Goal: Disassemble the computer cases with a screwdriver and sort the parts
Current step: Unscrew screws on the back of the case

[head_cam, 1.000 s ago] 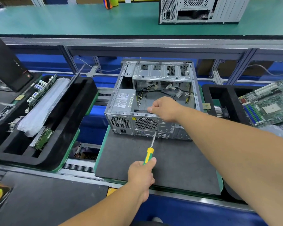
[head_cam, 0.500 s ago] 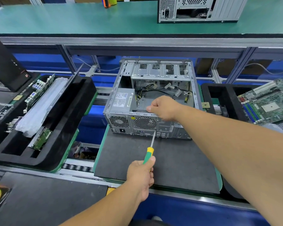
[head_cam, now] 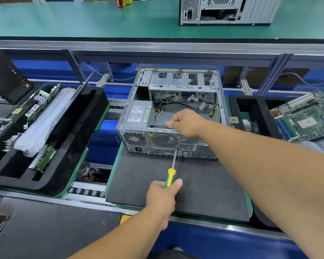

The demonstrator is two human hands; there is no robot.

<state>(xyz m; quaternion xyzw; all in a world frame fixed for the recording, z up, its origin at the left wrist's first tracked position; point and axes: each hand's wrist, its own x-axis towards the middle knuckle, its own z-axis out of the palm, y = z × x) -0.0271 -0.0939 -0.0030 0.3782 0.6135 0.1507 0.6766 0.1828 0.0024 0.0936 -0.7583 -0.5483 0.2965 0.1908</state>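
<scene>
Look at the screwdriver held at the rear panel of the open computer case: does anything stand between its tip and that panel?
Nothing visible does. The left hand grips the screwdriver; its shaft runs clear over the mat to the computer case rear panel beside the fan grille. The right hand grips the case's top edge, above the tip.

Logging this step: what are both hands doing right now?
Left hand: grips the screwdriver handle.
Right hand: fingers curled over the computer case rear top edge, gripping it.
</scene>
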